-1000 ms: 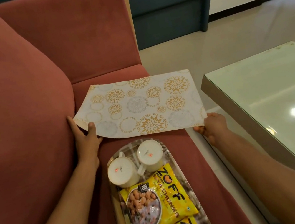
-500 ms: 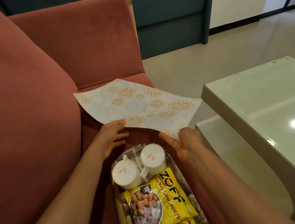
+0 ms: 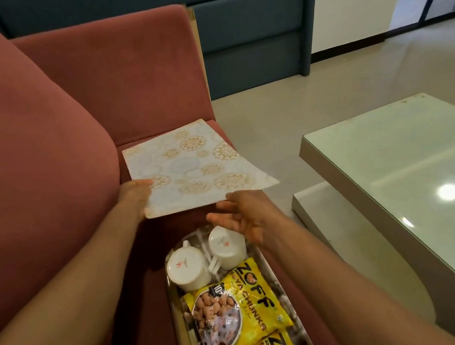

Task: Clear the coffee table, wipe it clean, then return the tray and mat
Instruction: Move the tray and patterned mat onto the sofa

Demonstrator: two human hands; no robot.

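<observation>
1. Nearest you on the sofa seat (image 3: pixel 143 322), the tray (image 3: pixel 183 339) lies lengthwise along the cushion's front edge, carrying two yellow snack packets (image 3: pixel 242 305) at its near end and two white cups (image 3: pixel 186 266) at its far end, all clear of the coffee table.

2. Just beyond the cups, your right hand (image 3: pixel 243 218) hovers open, palm up and fingers spread, gripping nothing; it sits just under the near edge of the mat (image 3: pixel 189 166) and whether it touches that edge cannot be told.

3. Across from it, your left hand (image 3: pixel 133 194) has the mat's near left corner, its fingers underneath the sheet; how tightly it pinches is hidden by the mat itself.

4. Past both hands, the patterned mat spreads over the far end of the seat, its back edge against the sofa's armrest (image 3: pixel 126 77) and its near right corner jutting past the seat's front edge.

5. Off to your right, the coffee table (image 3: pixel 400 167) stands bare and glossy, well apart from tray and mat.

6. Judged from this, clearing is done or nearly so, with the mat being parked on the seat; no cloth is in view.

7. Your next move probably calls for letting the mat settle flat, pulling that overhanging corner onto the cushion so it cannot slide off, then fetching something to wipe the glass.
</observation>
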